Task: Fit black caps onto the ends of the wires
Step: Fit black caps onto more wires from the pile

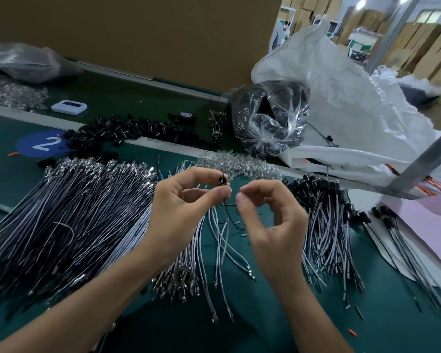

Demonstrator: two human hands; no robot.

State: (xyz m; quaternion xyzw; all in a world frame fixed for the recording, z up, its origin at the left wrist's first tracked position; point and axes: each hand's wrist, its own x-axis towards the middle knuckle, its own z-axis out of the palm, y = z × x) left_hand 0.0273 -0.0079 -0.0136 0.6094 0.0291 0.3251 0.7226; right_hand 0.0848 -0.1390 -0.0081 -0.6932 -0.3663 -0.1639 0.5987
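Observation:
My left hand (pixel 186 202) pinches a small black cap (pixel 222 180) between thumb and fingers, with a thin black wire (pixel 228 214) hanging below it. My right hand (pixel 270 220) hovers just to the right, thumb and forefinger curled into a ring; I see nothing between them. A big pile of black and white wires (pixel 69 215) with metal terminals lies at the left. Loose white wires (pixel 222 240) lie between my hands. Wires fitted with black caps (pixel 321 200) are heaped at the right. Loose black caps (pixel 127 131) are piled at the back.
The green table (pixel 278 314) carries a pile of clear plastic parts (pixel 237 164), a clear bag of black parts (pixel 270 118), a large white sack (pixel 346 105), a pink sheet (pixel 423 220), a metal post (pixel 428 159) and a small white device (pixel 69 107).

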